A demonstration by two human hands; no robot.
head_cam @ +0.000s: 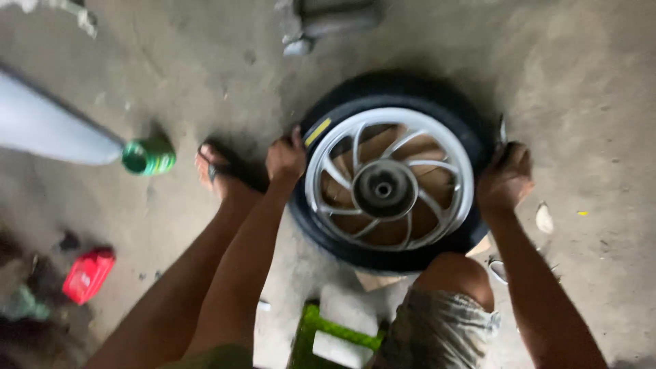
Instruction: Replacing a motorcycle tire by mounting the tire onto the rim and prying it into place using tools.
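A motorcycle wheel lies flat on the concrete floor: a black tyre (383, 89) around a silver alloy rim (456, 161) with curved spokes and a dark hub (384, 189). My left hand (284, 157) grips the tyre's left edge, fingers curled over the rubber. My right hand (504, 179) presses on the tyre's right edge, closed around a thin metal tool (502, 130) that sticks up from the fist. A yellow mark (317, 132) shows on the rim near my left hand. My knee (456, 272) rests against the tyre's near side.
My sandalled foot (217, 169) stands left of the wheel. A green can (148, 156) and a red container (88, 274) lie further left. A green and white stool (338, 331) is under me. A grey object (326, 20) lies beyond the wheel.
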